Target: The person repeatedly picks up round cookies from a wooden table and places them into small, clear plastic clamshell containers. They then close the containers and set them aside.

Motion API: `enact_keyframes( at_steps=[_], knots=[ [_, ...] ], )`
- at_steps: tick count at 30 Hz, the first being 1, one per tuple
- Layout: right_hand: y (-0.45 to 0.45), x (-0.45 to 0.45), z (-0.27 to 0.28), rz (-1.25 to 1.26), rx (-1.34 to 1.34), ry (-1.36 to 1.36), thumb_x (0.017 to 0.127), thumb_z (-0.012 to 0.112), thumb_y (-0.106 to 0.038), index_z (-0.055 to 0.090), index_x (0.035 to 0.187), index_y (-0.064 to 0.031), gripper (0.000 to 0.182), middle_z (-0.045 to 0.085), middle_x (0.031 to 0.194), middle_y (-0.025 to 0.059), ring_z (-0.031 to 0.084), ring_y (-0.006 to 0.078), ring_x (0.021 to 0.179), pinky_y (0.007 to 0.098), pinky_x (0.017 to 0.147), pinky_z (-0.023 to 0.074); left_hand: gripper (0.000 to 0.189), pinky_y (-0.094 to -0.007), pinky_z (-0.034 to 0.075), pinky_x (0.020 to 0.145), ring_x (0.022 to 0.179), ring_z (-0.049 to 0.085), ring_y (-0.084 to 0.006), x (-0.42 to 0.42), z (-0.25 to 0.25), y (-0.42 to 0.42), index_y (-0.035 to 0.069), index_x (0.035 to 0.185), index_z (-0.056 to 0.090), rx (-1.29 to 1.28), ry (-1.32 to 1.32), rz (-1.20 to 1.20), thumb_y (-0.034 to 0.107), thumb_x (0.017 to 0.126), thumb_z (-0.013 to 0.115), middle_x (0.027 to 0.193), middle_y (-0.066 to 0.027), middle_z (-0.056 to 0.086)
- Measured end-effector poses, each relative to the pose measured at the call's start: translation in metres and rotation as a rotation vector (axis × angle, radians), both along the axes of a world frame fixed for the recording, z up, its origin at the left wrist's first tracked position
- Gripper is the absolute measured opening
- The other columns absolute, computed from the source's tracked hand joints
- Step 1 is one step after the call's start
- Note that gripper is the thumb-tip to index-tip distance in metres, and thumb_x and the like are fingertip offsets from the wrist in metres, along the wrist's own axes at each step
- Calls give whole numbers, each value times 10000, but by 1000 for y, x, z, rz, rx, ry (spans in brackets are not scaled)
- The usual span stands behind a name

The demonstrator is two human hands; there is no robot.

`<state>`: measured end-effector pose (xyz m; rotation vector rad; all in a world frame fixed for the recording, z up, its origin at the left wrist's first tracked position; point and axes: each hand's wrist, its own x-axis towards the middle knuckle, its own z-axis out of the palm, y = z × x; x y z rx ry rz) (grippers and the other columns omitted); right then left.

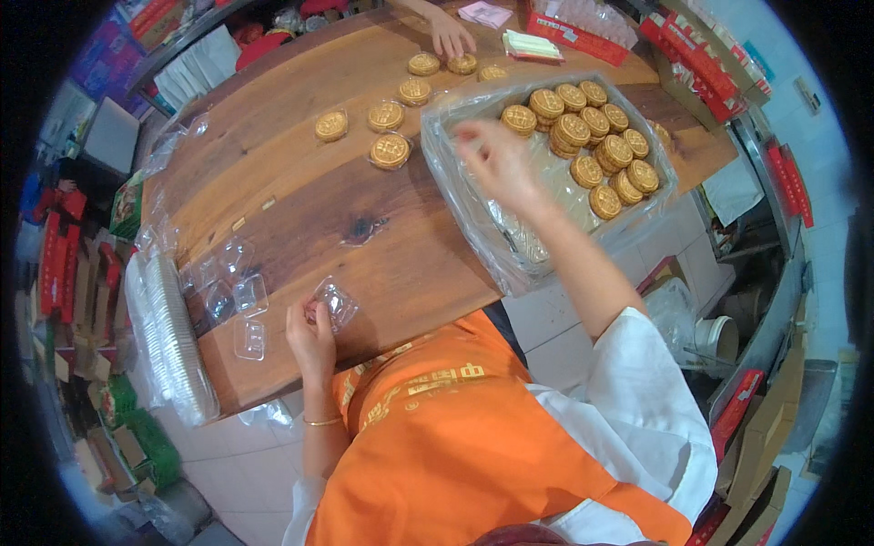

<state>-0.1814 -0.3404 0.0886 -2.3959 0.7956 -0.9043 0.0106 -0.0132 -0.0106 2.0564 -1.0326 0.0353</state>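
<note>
My left hand [313, 334] holds a clear plastic tray [335, 305] by its edge near the front of the wooden table. My right hand [497, 164] is over the left part of a plastic-lined box [471, 235], its fingers blurred; whether it holds anything cannot be made out. Stacked round mooncakes [572, 131] fill the right part of that box. Left of the box, several mooncakes [390, 150] sit in clear trays on the table. Loose empty clear trays [250, 295] lie to the left of my left hand.
A long bagged stack of clear trays [164, 334] lies along the table's left edge. Across the table, another person's hand [450, 35] touches a mooncake. Red boxes [580, 37] and packets [532, 46] stand at the far right. Small scraps [238, 223] lie mid-table.
</note>
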Motion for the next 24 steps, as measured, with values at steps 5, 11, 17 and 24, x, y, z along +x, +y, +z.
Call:
enact_keyframes(
  at_steps=[5, 11, 17, 24],
  knots=[
    [-110, -21, -29, -334, 2, 500, 941, 609, -279, 552, 1327, -17, 470, 533, 1358, 206, 557, 390, 1208, 461, 1003, 468, 247, -261, 500, 682, 812, 586, -140, -8, 1, 0, -75, 1144, 613, -138, 327, 54, 75, 948, 632, 959, -96, 579],
    [-141, -21, -45, -266, 36, 729, 901, 654, -403, 472, 1419, -33, 663, 462, 1434, 251, 523, 387, 1276, 446, 1048, 448, 235, -254, 518, 768, 888, 583, -122, -6, -18, 14, -82, 1165, 594, -311, 526, 61, 34, 961, 603, 1022, -68, 560],
    [-125, -20, -25, -264, 30, 938, 803, 742, -492, 457, 1392, -37, 798, 521, 1373, 256, 576, 395, 1209, 459, 1010, 477, 230, -246, 516, 782, 910, 585, -119, -7, -24, 14, -85, 1175, 587, -371, 526, 20, 4, 963, 587, 1034, -58, 559],
    [-100, -49, -32, -196, -182, 855, 816, 771, -321, 537, 1253, 4, 593, 651, 1190, 246, 637, 402, 1090, 476, 915, 517, 259, -239, 507, 689, 851, 595, -115, -13, -20, 16, -37, 1155, 632, -318, 515, 113, 25, 906, 662, 1007, -76, 574]
  ],
)
